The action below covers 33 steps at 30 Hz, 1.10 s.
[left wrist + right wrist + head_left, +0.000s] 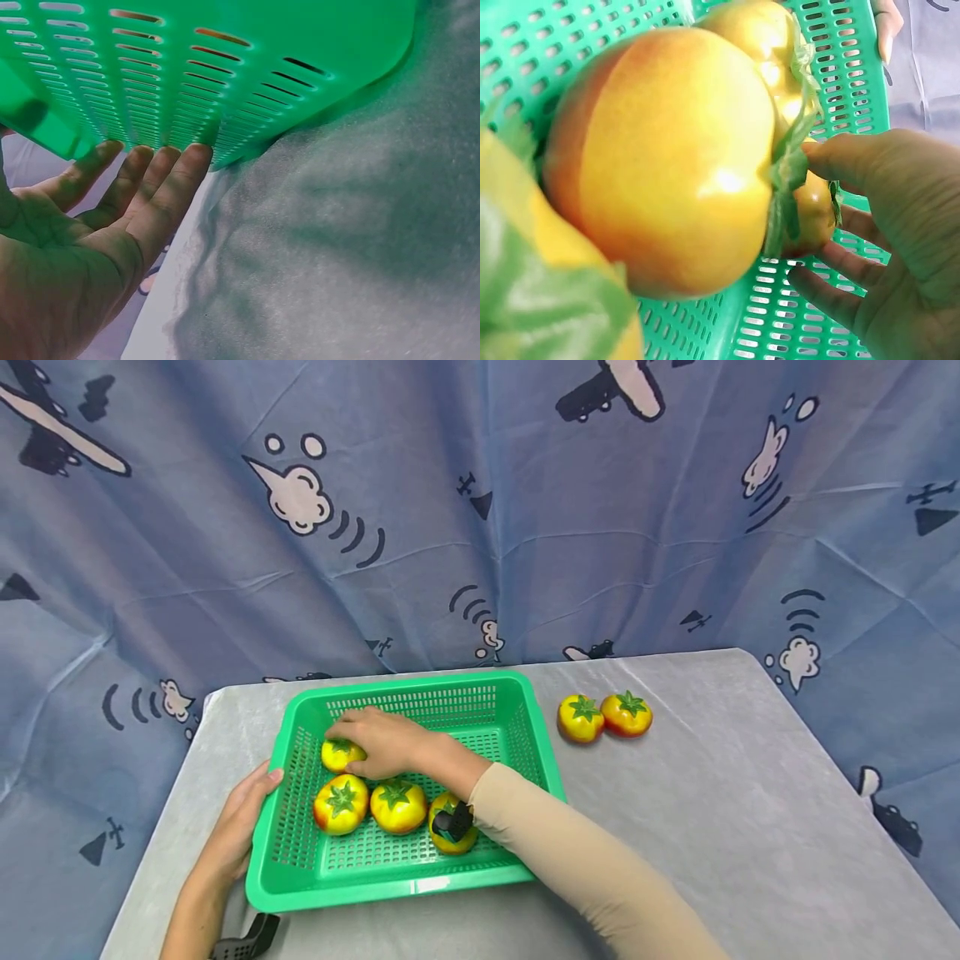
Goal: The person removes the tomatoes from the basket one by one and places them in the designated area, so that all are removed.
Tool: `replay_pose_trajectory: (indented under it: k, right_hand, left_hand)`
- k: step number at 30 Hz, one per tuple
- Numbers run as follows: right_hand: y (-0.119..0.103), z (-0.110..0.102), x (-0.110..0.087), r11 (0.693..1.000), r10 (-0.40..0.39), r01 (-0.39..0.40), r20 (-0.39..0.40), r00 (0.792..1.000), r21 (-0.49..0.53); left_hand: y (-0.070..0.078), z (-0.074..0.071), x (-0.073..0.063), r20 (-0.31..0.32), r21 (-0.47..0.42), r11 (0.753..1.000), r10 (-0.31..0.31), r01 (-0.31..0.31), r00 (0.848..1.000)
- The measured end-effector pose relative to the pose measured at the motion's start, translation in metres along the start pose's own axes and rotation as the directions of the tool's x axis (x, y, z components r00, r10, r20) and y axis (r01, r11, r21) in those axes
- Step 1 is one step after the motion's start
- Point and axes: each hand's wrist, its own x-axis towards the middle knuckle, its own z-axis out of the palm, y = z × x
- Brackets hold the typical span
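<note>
My right hand point(386, 743) reaches into the green plastic basket point(408, 887) and grips a yellow tomato point(341, 758) near its left wall, thumb and fingers on either side of it. In the right wrist view, a larger-looking tomato point(667, 165) partly covers the held one. Three more tomatoes lie in the basket: one at the left point(341, 804), a middle tomato point(398, 807) and a right tomato point(442, 835) partly behind the wrist camera. My left hand point(240, 818) holds the basket's left side, thumb at the rim, fingers point(172, 184) against the slotted outer wall.
Two tomatoes, a nearer-left tomato point(580, 719) and a redder tomato point(627, 714), sit side by side on the table point(750, 793) right of the basket. Behind the table hangs a blue patterned curtain point(420, 510). A black strap point(251, 939) shows at the left wrist.
</note>
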Motion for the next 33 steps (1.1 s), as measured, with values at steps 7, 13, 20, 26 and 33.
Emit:
replay_pose_trajectory:
  k: [7, 13, 20, 26, 33]
  right_hand:
    - [0.0012, -0.0020, -0.0010, 0.999, 0.036, -0.037, 0.023, 0.999, 0.011]
    - [0.0012, -0.0021, -0.0016, 0.998, 0.043, -0.044, 0.036, 0.998, 0.049]
    - [0.0009, -0.0005, -0.0031, 0.998, 0.037, -0.040, 0.053, 0.998, 0.057]
    - [0.0018, -0.0007, -0.0043, 0.997, 0.046, -0.050, 0.054, 0.997, 0.066]
    - [0.0028, -0.0059, -0.0074, 0.995, 0.042, -0.047, 0.059, 0.997, 0.088]
  left_hand:
    - [0.0014, -0.0003, 0.0025, -0.001, -0.019, 1.000, -0.005, 0.005, 1.000]
    - [0.0021, -0.0006, 0.0010, -0.009, -0.008, 1.000, -0.001, 0.001, 1.000]
    - [0.0004, 0.0006, 0.0008, -0.022, 0.009, 1.000, -0.009, 0.010, 1.000]
    - [0.0006, 0.0017, 0.0011, -0.018, 0.001, 1.000, -0.008, 0.008, 1.000]
    - [0.0019, 0.0027, 0.0002, -0.028, 0.017, 1.000, -0.016, 0.016, 0.999]
